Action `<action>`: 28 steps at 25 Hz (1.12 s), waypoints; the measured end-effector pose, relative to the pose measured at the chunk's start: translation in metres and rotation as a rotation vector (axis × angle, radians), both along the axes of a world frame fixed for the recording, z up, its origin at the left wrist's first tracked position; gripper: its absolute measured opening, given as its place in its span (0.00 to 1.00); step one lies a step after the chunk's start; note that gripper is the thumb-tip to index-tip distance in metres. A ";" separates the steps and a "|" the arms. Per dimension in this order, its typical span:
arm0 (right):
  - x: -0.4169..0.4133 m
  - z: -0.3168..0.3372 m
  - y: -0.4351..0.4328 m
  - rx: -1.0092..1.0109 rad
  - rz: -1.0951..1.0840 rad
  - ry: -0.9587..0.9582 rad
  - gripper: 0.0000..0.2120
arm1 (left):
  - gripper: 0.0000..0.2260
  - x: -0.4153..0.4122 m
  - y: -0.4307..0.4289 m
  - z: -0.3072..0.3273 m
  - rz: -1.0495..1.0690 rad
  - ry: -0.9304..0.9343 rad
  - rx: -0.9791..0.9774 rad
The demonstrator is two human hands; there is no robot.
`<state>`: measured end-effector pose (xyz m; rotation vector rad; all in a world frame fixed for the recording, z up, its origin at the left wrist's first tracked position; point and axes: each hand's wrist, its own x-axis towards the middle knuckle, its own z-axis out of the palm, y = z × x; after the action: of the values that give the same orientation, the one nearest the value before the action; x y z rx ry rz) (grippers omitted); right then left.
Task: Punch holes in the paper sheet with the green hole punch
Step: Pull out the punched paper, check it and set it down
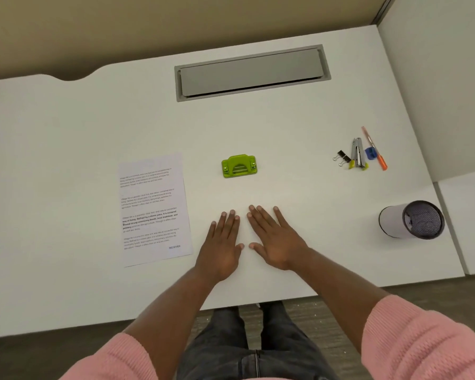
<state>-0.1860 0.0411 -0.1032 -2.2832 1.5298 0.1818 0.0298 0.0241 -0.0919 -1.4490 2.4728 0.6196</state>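
The green hole punch stands on the white desk, a little beyond my hands. A printed paper sheet lies flat to its left, with several text paragraphs and a "RECEIVED" mark at its lower right. My left hand rests palm down on the desk just right of the sheet, fingers spread, holding nothing. My right hand lies flat beside it, also with nothing in it. Both hands are apart from the punch and the paper.
At the right lie black binder clips, a stapler, a blue sharpener and an orange pen. A mesh pen cup stands near the desk's right edge. A grey cable hatch sits at the back.
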 end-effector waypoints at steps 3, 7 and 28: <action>-0.011 0.002 0.019 0.014 -0.165 0.024 0.37 | 0.32 0.005 -0.003 -0.001 0.048 0.001 -0.029; 0.010 0.000 0.023 0.048 -0.169 0.012 0.39 | 0.32 0.008 -0.005 -0.002 0.077 -0.013 -0.032; 0.039 0.034 -0.039 0.082 0.029 0.044 0.13 | 0.14 -0.009 -0.025 0.008 0.165 0.127 -0.208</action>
<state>-0.1467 0.0019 -0.0691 -2.2520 1.4835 0.2982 0.0212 -0.0010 -0.0844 -1.7560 2.5983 0.5098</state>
